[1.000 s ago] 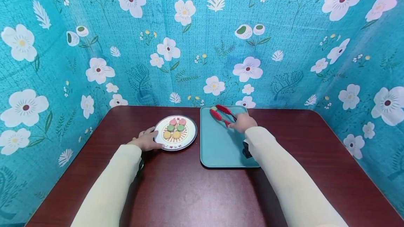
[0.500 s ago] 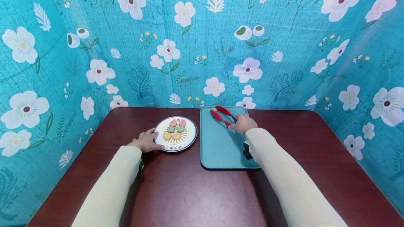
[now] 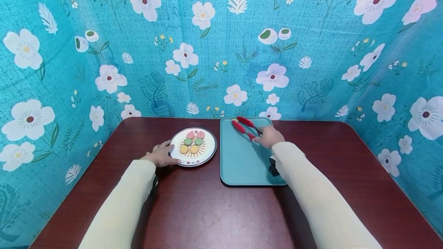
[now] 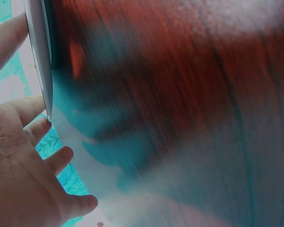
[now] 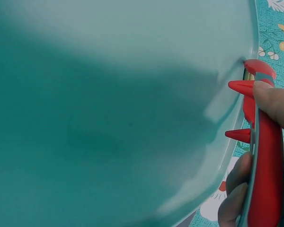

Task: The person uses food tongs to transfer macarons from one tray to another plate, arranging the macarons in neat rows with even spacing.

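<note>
In the head view, my left hand (image 3: 160, 155) is at the left rim of a white round plate (image 3: 209, 151), its fingers spread and touching the edge. On this plate lie pink macarons (image 3: 190, 135), green macarons (image 3: 199, 141) and yellow macarons (image 3: 184, 149) in pairs. My right hand (image 3: 270, 137) grips red-tipped tongs (image 3: 239, 126) over the far-left part of a teal tray (image 3: 243, 164). Between the tong tips a small green macaron (image 3: 235, 120) shows in part. The right wrist view has the red tongs' handle (image 5: 267, 175) in my fingers, thumb on top.
A dark red-brown wooden table (image 3: 207, 210) carries plate and tray, which stand side by side with a narrow gap. Teal flowered cloth (image 3: 207, 49) hangs behind the table and along both sides.
The tong tips have drawn slightly closer together around the green macaron, and my right hand has shifted a little to the right. The left hand and plate stay where they were.
</note>
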### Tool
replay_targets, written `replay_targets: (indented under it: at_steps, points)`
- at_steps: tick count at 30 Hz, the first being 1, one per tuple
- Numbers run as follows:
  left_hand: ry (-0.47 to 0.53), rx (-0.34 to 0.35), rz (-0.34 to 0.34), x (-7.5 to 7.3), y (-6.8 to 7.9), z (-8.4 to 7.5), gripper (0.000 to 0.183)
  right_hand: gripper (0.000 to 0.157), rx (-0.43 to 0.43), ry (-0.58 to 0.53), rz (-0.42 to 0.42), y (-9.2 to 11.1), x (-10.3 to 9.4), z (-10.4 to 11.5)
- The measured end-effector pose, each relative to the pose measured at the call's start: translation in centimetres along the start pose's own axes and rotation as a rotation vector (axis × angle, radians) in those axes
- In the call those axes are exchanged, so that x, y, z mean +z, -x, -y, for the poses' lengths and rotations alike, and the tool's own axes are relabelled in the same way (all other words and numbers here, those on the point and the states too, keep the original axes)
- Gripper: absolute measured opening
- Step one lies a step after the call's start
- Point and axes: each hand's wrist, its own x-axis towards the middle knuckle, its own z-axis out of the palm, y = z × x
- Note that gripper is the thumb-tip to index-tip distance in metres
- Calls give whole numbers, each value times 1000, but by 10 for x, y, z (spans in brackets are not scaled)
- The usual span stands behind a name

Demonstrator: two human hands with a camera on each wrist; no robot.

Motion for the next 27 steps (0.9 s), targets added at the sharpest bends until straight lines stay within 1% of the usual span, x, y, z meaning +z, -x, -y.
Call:
replay_targets:
  at_steps: [7, 10, 18, 22, 25, 27]
  points:
    - [-2, -2, 2, 0, 0, -1, 90, 41, -18, 12, -11, -1, 0, -4]
    - [0, -6, 2, 0, -1, -1, 89, 43, -11, 14, -15, 0, -1, -4]
    - [1, -2, 3, 1, 1, 0, 89, 55, -9, 41, 16, 1, -4, -2]
    - [2, -5, 4, 2, 1, 0, 89, 64, -11, 60, 13, -1, -3, -3]
    - [1, -4, 2, 1, 0, 0, 89, 64, -16, 59, 7, -2, -3, -3]
    - [-1, -2, 1, 1, 0, 0, 88, 61, -22, 59, 3, -2, -3, -2]
